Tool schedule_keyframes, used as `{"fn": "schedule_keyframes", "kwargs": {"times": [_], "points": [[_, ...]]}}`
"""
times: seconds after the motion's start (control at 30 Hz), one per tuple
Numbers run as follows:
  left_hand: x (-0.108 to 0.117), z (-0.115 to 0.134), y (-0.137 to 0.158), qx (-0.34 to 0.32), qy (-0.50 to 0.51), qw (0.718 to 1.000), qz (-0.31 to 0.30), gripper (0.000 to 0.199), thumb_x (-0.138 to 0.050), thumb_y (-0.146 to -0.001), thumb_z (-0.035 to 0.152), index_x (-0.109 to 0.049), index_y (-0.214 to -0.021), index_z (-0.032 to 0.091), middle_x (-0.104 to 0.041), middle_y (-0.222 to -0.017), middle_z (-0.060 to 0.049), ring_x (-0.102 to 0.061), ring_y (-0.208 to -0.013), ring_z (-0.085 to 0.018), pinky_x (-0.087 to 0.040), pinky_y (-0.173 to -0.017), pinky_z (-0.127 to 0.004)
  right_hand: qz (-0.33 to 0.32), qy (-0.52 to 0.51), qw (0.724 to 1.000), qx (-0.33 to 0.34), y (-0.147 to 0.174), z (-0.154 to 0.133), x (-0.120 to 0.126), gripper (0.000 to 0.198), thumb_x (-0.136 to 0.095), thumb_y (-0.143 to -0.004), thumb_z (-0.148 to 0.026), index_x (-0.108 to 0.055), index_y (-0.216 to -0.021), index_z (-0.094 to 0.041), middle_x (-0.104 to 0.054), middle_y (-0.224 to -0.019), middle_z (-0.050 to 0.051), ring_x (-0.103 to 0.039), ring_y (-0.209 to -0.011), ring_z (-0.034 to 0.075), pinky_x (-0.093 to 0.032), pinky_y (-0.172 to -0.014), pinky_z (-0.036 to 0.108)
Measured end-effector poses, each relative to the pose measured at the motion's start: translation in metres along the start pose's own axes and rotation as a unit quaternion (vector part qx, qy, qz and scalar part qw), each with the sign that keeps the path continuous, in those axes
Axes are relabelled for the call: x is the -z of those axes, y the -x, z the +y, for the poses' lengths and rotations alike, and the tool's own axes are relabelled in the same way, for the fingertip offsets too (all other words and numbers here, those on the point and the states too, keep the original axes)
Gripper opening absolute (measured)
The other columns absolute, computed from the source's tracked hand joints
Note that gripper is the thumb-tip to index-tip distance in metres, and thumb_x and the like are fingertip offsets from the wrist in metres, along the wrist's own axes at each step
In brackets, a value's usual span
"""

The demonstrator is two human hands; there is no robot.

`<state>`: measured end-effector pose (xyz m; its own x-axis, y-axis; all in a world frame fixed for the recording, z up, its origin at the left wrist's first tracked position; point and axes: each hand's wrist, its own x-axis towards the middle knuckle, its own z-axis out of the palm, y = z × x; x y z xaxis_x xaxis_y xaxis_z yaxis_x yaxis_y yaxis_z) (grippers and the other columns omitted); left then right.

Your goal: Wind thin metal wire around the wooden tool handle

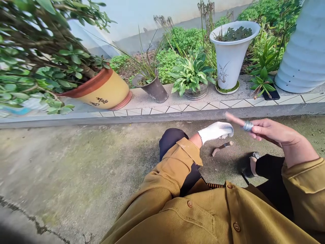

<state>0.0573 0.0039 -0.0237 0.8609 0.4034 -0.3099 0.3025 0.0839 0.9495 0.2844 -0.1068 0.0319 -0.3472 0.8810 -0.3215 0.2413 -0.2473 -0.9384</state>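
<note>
My left hand point(215, 131) wears a white glove and is held out above the ground near my knee. Its fingers curl down and together; whatever they may hold is hidden. To its right, my right hand point(275, 130) is bare, with the index finger pointing left, blurred at the tip. A small coil of silvery wire point(248, 126) sits around that finger, and the thumb presses against it. Beneath the hands, a short bent tool-like piece point(223, 147), brownish with a pale end, lies on the concrete.
A tiled ledge point(177, 107) runs ahead, bearing a large yellow pot point(106, 89), a tilted grey pot point(157, 90), a leafy plant point(194, 73), a white pot point(230, 62) and a ribbed white container point(303, 54). A dark phone-like slab point(271, 94) lies by the container.
</note>
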Motion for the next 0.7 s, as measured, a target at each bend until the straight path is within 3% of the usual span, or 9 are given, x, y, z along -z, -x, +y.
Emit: {"fn": "schedule_keyframes", "kwargs": {"times": [0.07,0.13,0.27,0.37,0.43,0.53,0.6,0.63,0.7], "points": [[-0.001,-0.007,-0.004,-0.031,-0.030,0.998,-0.035,0.025,-0.054,-0.090,0.036,-0.063,-0.082,0.014,-0.054,-0.064,0.001,-0.044,-0.054,-0.008,-0.035,-0.053,-0.022,0.125,-0.031,0.992,-0.001,-0.002,0.003,0.007,0.047,-0.058,-0.084,-0.065,-0.056,-0.073,-0.020,-0.053,-0.067,0.000,-0.042,-0.056,0.011,-0.034,-0.053,0.026],[-0.004,-0.012,-0.005,-0.031,-0.048,0.994,-0.088,0.026,-0.054,-0.090,0.037,-0.063,-0.083,0.014,-0.051,-0.062,0.002,-0.043,-0.053,-0.008,-0.033,-0.052,-0.023,0.202,-0.015,0.979,-0.021,-0.010,0.013,0.012,0.047,-0.056,-0.084,-0.066,-0.056,-0.075,-0.020,-0.055,-0.067,0.002,-0.043,-0.056,0.013,-0.035,-0.053,0.028],[-0.010,-0.009,-0.001,0.002,-0.045,0.983,-0.179,0.027,-0.055,-0.089,0.041,-0.064,-0.087,0.016,-0.045,-0.055,0.003,-0.040,-0.050,-0.010,-0.031,-0.050,-0.024,0.239,0.180,0.946,-0.123,-0.030,0.035,0.017,0.042,-0.050,-0.087,-0.060,-0.060,-0.078,-0.020,-0.061,-0.068,0.006,-0.053,-0.059,0.018,-0.039,-0.059,0.032],[-0.008,0.009,0.009,-0.007,-0.094,0.982,-0.164,0.020,-0.060,-0.085,0.034,-0.065,-0.078,0.017,-0.051,-0.059,0.001,-0.044,-0.054,-0.011,-0.036,-0.054,-0.024,0.163,0.361,0.899,-0.188,-0.039,0.041,0.008,0.036,-0.050,-0.089,-0.051,-0.067,-0.088,-0.020,-0.067,-0.074,0.009,-0.060,-0.065,0.023,-0.039,-0.063,0.033],[-0.003,0.023,0.018,-0.031,-0.116,0.984,-0.128,0.018,-0.063,-0.083,0.031,-0.064,-0.070,0.019,-0.058,-0.067,-0.001,-0.048,-0.060,-0.012,-0.041,-0.059,-0.025,0.057,0.396,0.895,-0.196,-0.039,0.038,-0.001,0.035,-0.052,-0.088,-0.050,-0.069,-0.091,-0.019,-0.067,-0.074,0.008,-0.061,-0.065,0.023,-0.039,-0.062,0.033],[0.004,0.038,0.029,-0.046,-0.115,0.989,-0.078,0.019,-0.061,-0.084,0.030,-0.063,-0.067,0.020,-0.061,-0.071,-0.002,-0.053,-0.070,-0.014,-0.044,-0.066,-0.025,-0.173,0.285,0.930,-0.154,-0.028,0.026,-0.012,0.040,-0.060,-0.084,-0.057,-0.068,-0.085,-0.018,-0.062,-0.066,0.004,-0.056,-0.059,0.018,-0.038,-0.057,0.029],[0.007,0.040,0.031,-0.039,-0.113,0.992,-0.050,0.018,-0.060,-0.085,0.030,-0.064,-0.071,0.019,-0.061,-0.073,-0.003,-0.053,-0.071,-0.014,-0.044,-0.066,-0.025,-0.266,0.161,0.945,-0.099,-0.017,0.015,-0.014,0.044,-0.062,-0.082,-0.062,-0.067,-0.085,-0.018,-0.059,-0.065,0.001,-0.053,-0.059,0.015,-0.039,-0.056,0.027],[0.008,0.039,0.031,-0.033,-0.114,0.992,-0.035,0.018,-0.059,-0.086,0.031,-0.065,-0.074,0.018,-0.061,-0.074,-0.003,-0.053,-0.070,-0.014,-0.044,-0.065,-0.026,-0.263,0.111,0.956,-0.068,-0.013,0.010,-0.013,0.045,-0.062,-0.082,-0.063,-0.066,-0.086,-0.018,-0.058,-0.067,0.000,-0.052,-0.060,0.014,-0.039,-0.057,0.026],[0.008,0.034,0.028,-0.026,-0.118,0.993,-0.014,0.021,-0.056,-0.088,0.032,-0.065,-0.079,0.016,-0.059,-0.072,-0.003,-0.050,-0.065,-0.013,-0.043,-0.063,-0.026,-0.161,0.038,0.986,-0.011,-0.006,0.003,-0.008,0.045,-0.060,-0.084,-0.063,-0.062,-0.084,-0.018,-0.057,-0.070,0.000,-0.049,-0.061,0.012,-0.039,-0.059,0.026]]}}
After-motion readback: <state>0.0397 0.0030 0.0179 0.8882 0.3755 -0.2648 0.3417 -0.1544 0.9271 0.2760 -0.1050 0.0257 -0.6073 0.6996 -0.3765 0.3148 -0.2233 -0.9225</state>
